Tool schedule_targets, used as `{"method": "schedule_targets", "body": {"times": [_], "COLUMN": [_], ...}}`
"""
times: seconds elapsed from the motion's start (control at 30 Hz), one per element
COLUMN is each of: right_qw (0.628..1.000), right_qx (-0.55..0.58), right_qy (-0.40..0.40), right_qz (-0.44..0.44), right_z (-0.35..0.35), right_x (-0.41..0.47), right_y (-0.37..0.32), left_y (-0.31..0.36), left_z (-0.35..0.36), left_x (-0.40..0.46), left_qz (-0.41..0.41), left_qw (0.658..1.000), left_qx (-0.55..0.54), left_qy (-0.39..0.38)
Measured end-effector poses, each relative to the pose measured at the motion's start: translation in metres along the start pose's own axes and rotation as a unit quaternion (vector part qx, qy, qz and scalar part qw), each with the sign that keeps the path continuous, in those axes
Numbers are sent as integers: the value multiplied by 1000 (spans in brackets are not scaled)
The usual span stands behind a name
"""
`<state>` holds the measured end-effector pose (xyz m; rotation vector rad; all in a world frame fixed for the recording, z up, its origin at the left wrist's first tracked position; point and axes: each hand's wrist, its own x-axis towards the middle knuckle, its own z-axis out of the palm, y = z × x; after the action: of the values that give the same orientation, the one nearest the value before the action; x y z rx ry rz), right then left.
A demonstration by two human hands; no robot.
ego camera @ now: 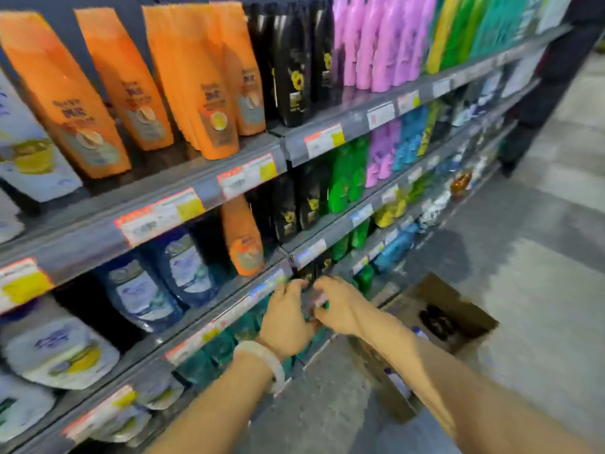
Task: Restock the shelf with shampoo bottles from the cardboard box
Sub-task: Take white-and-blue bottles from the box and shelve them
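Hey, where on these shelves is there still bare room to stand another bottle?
Top shelf: a gap between the second orange bottle and the orange cluster. One shelf down: dark space beside the lone orange bottle. Black and pink bottles stand packed; both hands crowd the lower shelf.

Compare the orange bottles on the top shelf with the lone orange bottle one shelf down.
The top-shelf orange bottles stand several together in a group; the lone orange bottle is the only orange one on its shelf, between blue pouches and black bottles. The top ones look bigger, the lone one smaller. Both share orange bodies with a similar label.
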<state>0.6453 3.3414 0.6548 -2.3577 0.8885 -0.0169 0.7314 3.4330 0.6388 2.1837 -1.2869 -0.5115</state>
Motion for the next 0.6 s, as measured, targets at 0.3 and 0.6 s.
{"method": "schedule_targets", "body": {"times": [0.3,0.6], "right_qw": [985,964], "right_qx": [-30,-25], "right_qy": [-88,-126], "right_qz": [145,234], "right_z": [-26,-83], "right_x": [-76,-86], "right_y": [229,392], "left_y": [94,169], "left_z": [172,286], "left_x": [32,75], "left_qz": [-106,-207], "left_qw": [979,952], "left_qx": [37,-42], "left_qy": [-170,-219]}}
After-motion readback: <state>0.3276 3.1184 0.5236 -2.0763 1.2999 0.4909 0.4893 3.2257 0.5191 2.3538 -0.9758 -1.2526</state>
